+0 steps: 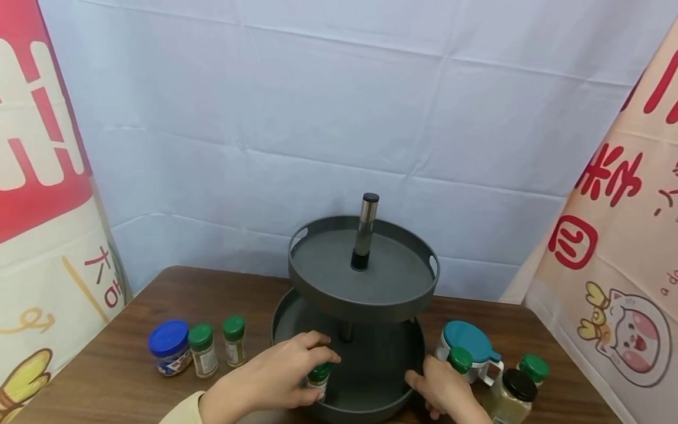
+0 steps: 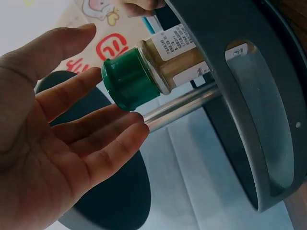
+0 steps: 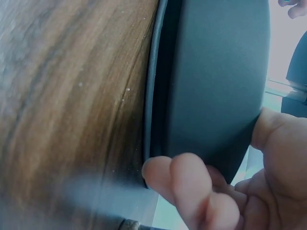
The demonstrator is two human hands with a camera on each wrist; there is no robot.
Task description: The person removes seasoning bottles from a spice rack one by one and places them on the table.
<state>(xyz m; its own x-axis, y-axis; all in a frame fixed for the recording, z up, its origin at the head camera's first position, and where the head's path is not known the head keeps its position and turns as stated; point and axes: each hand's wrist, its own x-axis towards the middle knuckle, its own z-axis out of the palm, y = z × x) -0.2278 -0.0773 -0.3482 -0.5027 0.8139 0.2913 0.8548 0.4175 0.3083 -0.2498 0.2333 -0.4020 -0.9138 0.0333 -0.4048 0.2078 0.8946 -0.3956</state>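
A two-tier dark grey turntable rack, with its lower tray (image 1: 381,368) beneath the upper tray (image 1: 328,274), stands at the table's middle. Inside the lower tray, at its front left, is a spice jar (image 2: 172,57) with a green cap and white label. My left hand (image 1: 286,371) is around the cap; in the left wrist view its fingers are spread, the fingertips right at the cap and the thumb apart from it. On the right side, my right hand (image 3: 211,177) grips the lower tray's wall, thumb at the rim and fingers curled against the outside.
At the left stand a blue-lidded jar (image 1: 170,347) and two green-capped spice jars (image 1: 205,353). Near my right hand are a teal-lidded container (image 1: 468,341) with a handle, a black-lidded jar (image 1: 511,397) and green-capped jars (image 1: 534,368). A metal post (image 1: 365,227) rises through the upper tray.
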